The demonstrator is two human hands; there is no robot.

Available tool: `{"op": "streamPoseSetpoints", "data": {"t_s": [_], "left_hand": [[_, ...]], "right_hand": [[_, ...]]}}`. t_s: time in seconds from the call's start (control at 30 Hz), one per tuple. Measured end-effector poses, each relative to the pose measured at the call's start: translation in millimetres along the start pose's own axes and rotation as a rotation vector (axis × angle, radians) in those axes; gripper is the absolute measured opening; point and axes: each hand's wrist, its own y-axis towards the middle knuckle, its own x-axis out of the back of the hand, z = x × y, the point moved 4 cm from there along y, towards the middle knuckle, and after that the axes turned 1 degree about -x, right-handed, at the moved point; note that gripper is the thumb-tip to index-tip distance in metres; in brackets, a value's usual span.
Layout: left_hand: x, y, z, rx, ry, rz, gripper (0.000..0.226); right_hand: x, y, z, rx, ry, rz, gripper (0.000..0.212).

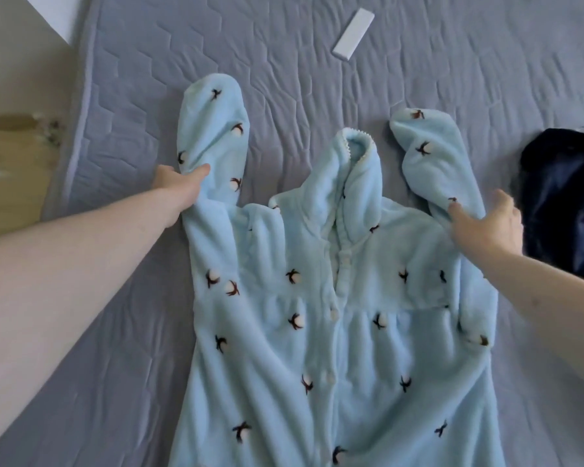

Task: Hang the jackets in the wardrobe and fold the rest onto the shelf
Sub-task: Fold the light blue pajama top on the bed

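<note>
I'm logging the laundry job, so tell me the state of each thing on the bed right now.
Light blue robe: spread flat, front up, buttoned, sleeves pointing up.
Left hand: grips left sleeve.
Right hand: open, resting on right sleeve.
Dark blue garment: crumpled beside robe.
White flat box: lying flat on the mattress.

The robe (344, 298) is pale blue fleece, scattered with small white cotton bolls on dark brown stems, and its front buttons are white. Its collar carries a cream scalloped trim. The mattress (452, 79) beneath it is grey-lavender, quilted in a hexagon pattern. Toward the mattress's far edge lies a plain white flat box (353, 34). At the right edge is a dark navy garment (563, 203) with a slight sheen. Beyond the left edge the floor (11, 170) is tan.
</note>
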Motion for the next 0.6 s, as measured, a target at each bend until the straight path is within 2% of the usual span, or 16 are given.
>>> {"op": "streamPoseSetpoints", "data": {"t_s": [0.1, 0.17, 0.27, 0.33, 0.4, 0.5, 0.6], "left_hand": [[-9, 6, 0, 0.09, -0.14, 0.022, 0.093], [-13, 6, -5, 0.147, -0.238, 0.092, 0.079], [-10, 2, -21, 0.177, -0.232, 0.24, 0.059], [-5, -4, -36, 0.16, -0.219, 0.307, 0.055], [2, -14, -55, 0.079, -0.229, 0.292, 0.048], [11, -36, -86, -0.009, -0.315, 0.277, 0.044], [24, -68, -107, -0.064, -0.405, 0.359, 0.034]], "right_hand": [[-9, 30, -3, -0.075, -0.014, 0.027, 0.096], [-15, 41, -4, -0.142, 0.037, 0.066, 0.108], [-18, 46, -3, -0.278, 0.153, 0.181, 0.127], [-16, 44, 3, -0.335, 0.203, 0.308, 0.111], [-13, 42, 11, -0.372, 0.27, 0.413, 0.073], [-3, 34, 28, -0.305, 0.395, 0.342, 0.04], [13, 16, 45, -0.11, 0.467, 0.315, 0.029]]}}
